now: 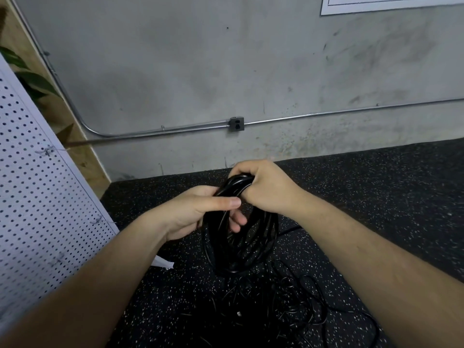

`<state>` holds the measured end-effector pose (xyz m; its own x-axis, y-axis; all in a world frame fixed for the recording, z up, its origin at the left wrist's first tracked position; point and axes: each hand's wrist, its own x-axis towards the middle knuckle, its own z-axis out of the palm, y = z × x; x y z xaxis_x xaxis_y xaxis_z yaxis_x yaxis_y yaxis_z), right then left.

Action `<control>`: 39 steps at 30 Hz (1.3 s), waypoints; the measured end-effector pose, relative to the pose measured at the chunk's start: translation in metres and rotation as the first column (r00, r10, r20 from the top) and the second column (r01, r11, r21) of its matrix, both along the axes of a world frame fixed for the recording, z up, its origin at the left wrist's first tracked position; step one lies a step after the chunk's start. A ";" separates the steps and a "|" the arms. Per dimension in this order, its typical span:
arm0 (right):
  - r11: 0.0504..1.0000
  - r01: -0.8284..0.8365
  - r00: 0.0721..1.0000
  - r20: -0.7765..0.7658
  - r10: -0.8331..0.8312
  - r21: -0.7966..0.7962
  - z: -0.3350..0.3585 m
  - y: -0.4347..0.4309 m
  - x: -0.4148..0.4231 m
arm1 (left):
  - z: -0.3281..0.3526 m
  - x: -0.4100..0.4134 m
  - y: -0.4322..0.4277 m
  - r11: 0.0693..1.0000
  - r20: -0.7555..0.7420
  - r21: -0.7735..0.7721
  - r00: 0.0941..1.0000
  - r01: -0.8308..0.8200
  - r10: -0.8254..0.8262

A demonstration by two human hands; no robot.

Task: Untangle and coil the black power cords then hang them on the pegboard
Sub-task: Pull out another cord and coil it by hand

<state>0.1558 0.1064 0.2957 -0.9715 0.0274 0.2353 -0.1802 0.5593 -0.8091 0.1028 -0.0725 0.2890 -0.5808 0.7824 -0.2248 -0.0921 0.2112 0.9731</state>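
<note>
1. You hold one coil of glossy black power cord (263, 242) above the floor, its loops hanging below your two hands.
2. Your right hand (266, 189) grips the coil's top, fingers curled round the bundle.
3. Your left hand (193, 212) pinches the loops just below, thumb across them.
4. One loose tangle of thin black cords (296, 305) lies on the black speckled rubber floor (389, 197) beneath; the cord count cannot be told.
5. One white perforated pegboard (37, 197) stands at your left.

Two hands: left hand (190, 213), right hand (263, 188). Coiled cord (242, 247): one. Floor tangle (291, 305): one (strands uncountable). Pegboard (37, 187): one.
</note>
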 end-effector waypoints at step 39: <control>0.990 -0.106 0.971 0.223 0.083 0.094 -0.027 0.018 0.017 | 0.015 -0.029 -0.019 0.680 0.127 0.524 0.836 -0.513 0.533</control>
